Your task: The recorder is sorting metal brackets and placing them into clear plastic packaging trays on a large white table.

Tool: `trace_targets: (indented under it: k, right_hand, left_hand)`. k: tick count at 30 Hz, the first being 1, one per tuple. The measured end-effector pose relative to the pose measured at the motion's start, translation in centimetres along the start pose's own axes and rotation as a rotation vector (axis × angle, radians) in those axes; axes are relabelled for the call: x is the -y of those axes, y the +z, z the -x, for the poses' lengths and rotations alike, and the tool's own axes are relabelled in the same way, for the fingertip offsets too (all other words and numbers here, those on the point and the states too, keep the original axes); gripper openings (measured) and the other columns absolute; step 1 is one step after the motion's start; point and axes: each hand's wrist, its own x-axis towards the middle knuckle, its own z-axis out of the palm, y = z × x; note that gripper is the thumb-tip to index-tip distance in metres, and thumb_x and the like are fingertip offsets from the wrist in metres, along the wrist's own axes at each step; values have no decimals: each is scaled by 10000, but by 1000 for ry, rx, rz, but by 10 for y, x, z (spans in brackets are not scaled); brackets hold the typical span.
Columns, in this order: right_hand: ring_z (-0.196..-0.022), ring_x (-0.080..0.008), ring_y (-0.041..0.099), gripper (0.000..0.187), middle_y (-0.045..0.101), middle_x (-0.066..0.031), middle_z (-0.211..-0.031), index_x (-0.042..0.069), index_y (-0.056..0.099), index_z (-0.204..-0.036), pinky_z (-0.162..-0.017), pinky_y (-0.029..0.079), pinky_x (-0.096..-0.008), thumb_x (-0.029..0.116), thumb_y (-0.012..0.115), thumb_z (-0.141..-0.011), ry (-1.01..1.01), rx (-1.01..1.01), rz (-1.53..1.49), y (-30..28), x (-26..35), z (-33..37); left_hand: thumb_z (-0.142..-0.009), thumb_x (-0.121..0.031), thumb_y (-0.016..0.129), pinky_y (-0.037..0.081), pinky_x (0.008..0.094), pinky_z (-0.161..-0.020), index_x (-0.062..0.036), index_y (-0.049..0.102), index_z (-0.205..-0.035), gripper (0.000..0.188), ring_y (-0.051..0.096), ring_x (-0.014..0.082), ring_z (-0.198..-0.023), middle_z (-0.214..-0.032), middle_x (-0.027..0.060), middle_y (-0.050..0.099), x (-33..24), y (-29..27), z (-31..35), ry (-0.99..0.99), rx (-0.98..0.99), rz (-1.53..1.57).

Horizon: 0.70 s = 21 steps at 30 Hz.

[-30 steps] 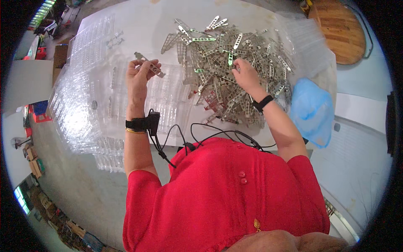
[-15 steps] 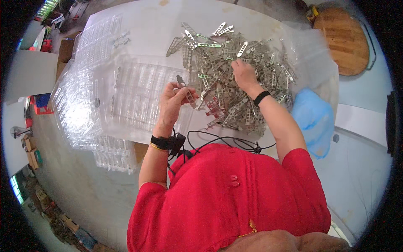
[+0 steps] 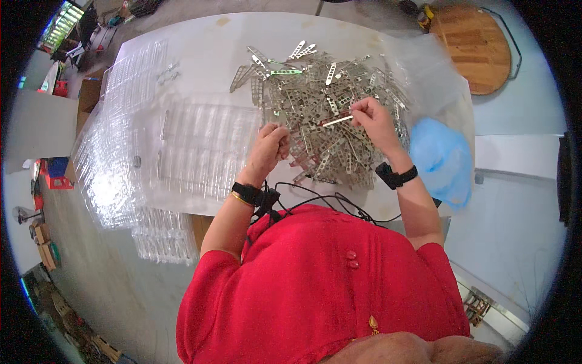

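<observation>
My right hand [image 3: 377, 126] pinches one end of a thin metal strip [image 3: 337, 121]. The strip points left over a heap of perforated metal strips [image 3: 339, 145], silvery and lying in all directions. At the heap's left edge my left hand [image 3: 269, 149] is closed, its fingers curled inward; whatever they hold is hidden. Beside that hand, clear plastic trays [image 3: 203, 145] with long narrow compartments lie on the white table [image 3: 200, 36].
More clear trays [image 3: 109, 176] are stacked at the table's left edge, some overhanging it. A blue plastic bag [image 3: 439, 161] lies right of the heap. Black cables [image 3: 321, 194] run along the near edge. A round wooden board [image 3: 471, 51] stands beyond the far right corner.
My right hand has drawn back from the heap toward me and now holds a strip. My left hand has shifted right, and the strip seen in it before no longer shows.
</observation>
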Motion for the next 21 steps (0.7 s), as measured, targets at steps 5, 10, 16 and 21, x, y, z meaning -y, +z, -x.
trace_targets:
  k: [5, 10, 16, 21]
  right_hand:
    - [-815, -110, 652, 74, 654, -26, -891, 27, 617, -1017, -735, 537, -265, 35, 607, -944, -93, 204, -60, 4, 30, 26]
    - [-883, -133, 661, 118, 633, -33, -981, 12, 604, -1046, -824, 548, -270, -39, 590, -940, -52, 367, -101, 17, 39, 32]
    - [-996, -166, 643, 264, 634, -85, -1102, 2, 544, -1221, -861, 555, -321, 27, 574, -960, -42, 239, -355, 47, 48, 42]
    - [-952, -163, 644, 286, 636, -80, -1070, -10, 521, -1231, -809, 554, -316, 61, 577, -959, 30, 198, -413, 72, 32, 48]
  left_hand:
    - [-958, -200, 591, 345, 239, -422, -17, 589, -960, 183, 435, 88, -470, -760, 54, 618, -11, 13, 11, -81, 186, -136]
    - [-982, -261, 622, 319, 215, -407, -2, 647, -1068, 274, 412, 57, -455, -840, 55, 688, -20, 26, 29, -211, 418, -88]
    - [-967, -185, 653, 275, 218, -411, -66, 619, -1053, 150, 387, 45, -465, -778, -3, 635, -4, 16, 33, -66, 381, -47]
    - [-978, -189, 638, 261, 223, -430, -96, 593, -1017, 110, 377, 37, -480, -716, -42, 562, 0, 19, 33, -2, 263, 82]
